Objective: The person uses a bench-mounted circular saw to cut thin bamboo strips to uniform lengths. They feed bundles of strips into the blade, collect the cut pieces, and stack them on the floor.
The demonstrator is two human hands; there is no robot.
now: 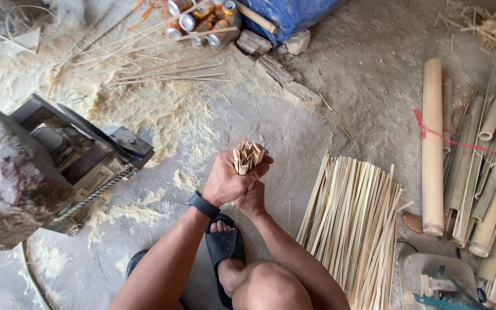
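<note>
Dusty concrete floor [328,115] strewn with sawdust [162,115], both hands [237,182] clenched tight around an upright bamboo-strip bundle [248,156].

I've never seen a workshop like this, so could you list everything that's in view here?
bundle of bamboo strips: one, pale tan, upright, gripped in both hands at centre
flat bamboo strips: one large pile, pale yellow-green, on the ground at right
bamboo poles: several, tan and greenish, far right, some behind a red string
machine: one, dark metal, left
sawdust: pale heaps, around the machine
cans: several, silver and orange, top
blue container: one, top
sandal: black, on the person's foot
wristwatch: one, black, left wrist
left hand: fingers closed around the bundle
right hand: gripping the bundle lower down
</note>
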